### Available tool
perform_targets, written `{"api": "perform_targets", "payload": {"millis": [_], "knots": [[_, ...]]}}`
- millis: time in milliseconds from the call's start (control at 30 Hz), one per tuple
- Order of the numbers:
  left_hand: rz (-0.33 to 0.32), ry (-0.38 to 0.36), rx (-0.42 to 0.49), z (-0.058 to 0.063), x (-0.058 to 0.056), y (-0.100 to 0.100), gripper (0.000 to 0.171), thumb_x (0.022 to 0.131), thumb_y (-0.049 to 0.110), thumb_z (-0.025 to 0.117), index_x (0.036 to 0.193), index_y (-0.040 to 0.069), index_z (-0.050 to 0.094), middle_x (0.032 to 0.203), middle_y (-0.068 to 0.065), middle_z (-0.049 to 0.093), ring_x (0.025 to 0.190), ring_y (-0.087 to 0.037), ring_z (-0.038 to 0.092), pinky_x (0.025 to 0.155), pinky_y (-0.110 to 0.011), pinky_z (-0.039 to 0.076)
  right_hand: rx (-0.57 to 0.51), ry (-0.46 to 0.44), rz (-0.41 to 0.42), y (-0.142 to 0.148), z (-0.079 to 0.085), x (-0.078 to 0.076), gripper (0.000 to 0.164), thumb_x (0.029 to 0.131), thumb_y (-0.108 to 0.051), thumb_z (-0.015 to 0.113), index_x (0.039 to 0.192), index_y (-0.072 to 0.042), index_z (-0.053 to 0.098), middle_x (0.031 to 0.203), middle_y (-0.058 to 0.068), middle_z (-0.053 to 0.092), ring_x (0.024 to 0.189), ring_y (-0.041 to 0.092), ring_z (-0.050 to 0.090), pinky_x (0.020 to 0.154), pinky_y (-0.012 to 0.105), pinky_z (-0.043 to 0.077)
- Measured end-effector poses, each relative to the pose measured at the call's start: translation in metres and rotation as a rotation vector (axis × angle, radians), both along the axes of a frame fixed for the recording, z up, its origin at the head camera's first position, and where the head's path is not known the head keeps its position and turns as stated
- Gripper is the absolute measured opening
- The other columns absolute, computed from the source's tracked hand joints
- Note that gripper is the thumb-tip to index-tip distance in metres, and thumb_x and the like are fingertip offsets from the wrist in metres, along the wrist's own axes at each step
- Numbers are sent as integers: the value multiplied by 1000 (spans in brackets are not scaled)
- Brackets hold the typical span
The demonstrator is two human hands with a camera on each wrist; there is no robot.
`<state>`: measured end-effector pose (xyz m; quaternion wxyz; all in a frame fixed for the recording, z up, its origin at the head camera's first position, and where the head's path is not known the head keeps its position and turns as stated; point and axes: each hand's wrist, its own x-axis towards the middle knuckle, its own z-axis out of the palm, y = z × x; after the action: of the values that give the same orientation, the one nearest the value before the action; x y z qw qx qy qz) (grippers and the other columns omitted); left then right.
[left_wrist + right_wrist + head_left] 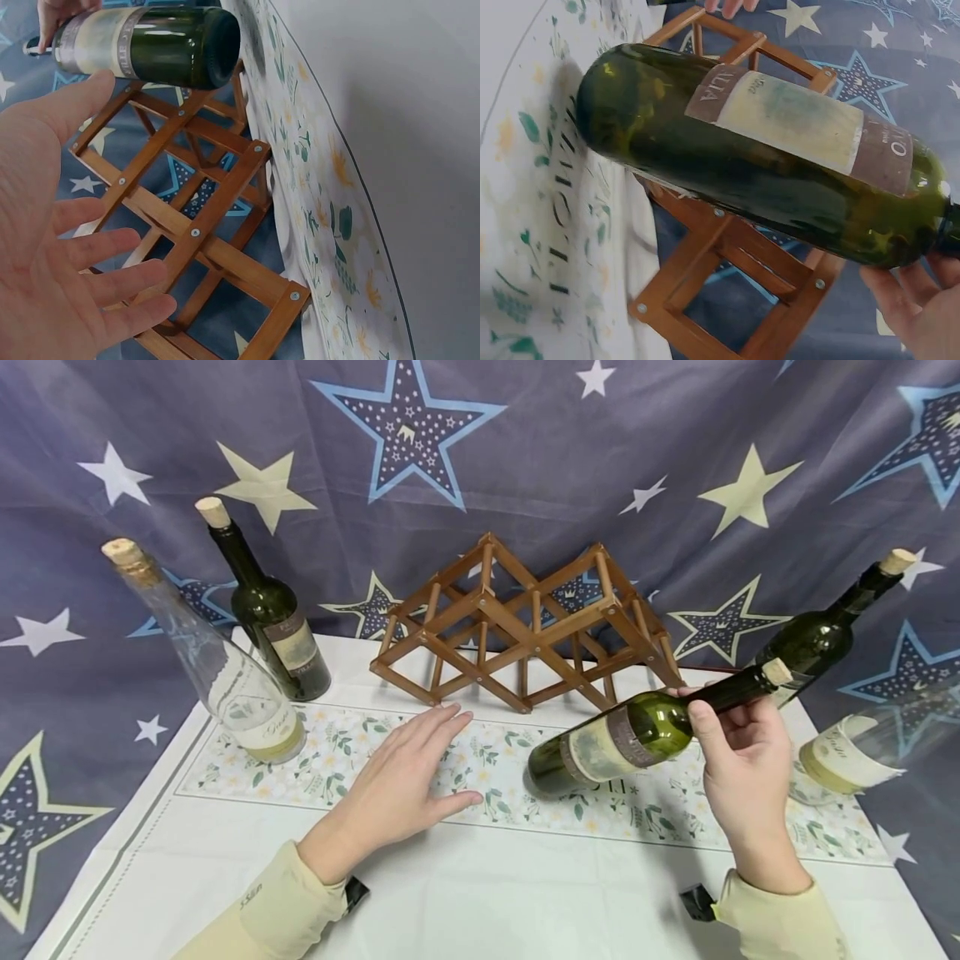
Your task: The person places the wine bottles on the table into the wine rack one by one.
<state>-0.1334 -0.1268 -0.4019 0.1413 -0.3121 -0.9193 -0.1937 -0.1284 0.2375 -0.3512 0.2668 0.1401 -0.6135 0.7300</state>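
Observation:
My right hand (750, 768) grips a green wine bottle (600, 747) by its neck, just below the cork. The bottle leans far over, its base low to the left; I cannot tell whether the base touches the table. Its cream and brown label faces up in the right wrist view. My left hand (401, 777) hovers over the floral runner with fingers spread, holding nothing. Behind both hands stands a wooden lattice wine rack (537, 649) with diamond-shaped openings, and no bottle lies in it.
At the left stand a clear corked bottle (258, 710) and a dark green corked bottle (288, 639). At the right, another green bottle (813, 639) and a clear bottle (847, 756) stand close to my right hand. A star-patterned curtain (555, 460) hangs behind the white table (525, 893).

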Motion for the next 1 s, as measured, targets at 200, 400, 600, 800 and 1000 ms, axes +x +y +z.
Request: {"api": "perform_targets", "payload": {"millis": [200, 400, 600, 800, 1000], "knots": [[0, -8, 3, -2, 1, -1, 97, 83, 69, 64, 157, 14, 33, 159, -7, 31, 143, -30, 32, 114, -50, 27, -32, -5, 34, -10, -9, 1, 28, 95, 11, 54, 121, 18, 47, 113, 31, 63, 108, 34, 63, 92, 31, 51], [-12, -4, 14, -1, 1, 0, 98, 83, 67, 66, 157, 14, 32, 159, -6, 31, 144, -28, 30, 116, -47, 25, -48, 4, 72, -21, -16, 0, 25, 97, 11, 51, 122, 18, 49, 114, 31, 62, 110, 35, 62, 91, 33, 52], [-24, -1, 19, 0, 0, 2, 97, 83, 69, 64, 157, 14, 32, 159, -7, 32, 144, -28, 31, 116, -46, 24, -113, -13, 80, -30, -21, 1, 25, 98, 10, 50, 121, 18, 48, 114, 31, 62, 110, 37, 62, 92, 34, 52], [-21, -26, 20, -1, 0, 4, 100, 82, 70, 65, 157, 14, 32, 159, -6, 32, 144, -27, 30, 116, -46, 24, -219, -6, 123, -39, -27, 1, 25, 97, 12, 48, 120, 22, 45, 113, 32, 61, 110, 41, 61, 94, 41, 51], [-43, -49, 12, -6, 3, 10, 103, 81, 69, 66, 158, 12, 29, 159, -9, 31, 143, -30, 32, 114, -49, 27, -195, -28, 100, -47, -34, 4, 24, 97, 11, 49, 121, 17, 48, 114, 34, 60, 111, 43, 60, 94, 41, 50]]}}
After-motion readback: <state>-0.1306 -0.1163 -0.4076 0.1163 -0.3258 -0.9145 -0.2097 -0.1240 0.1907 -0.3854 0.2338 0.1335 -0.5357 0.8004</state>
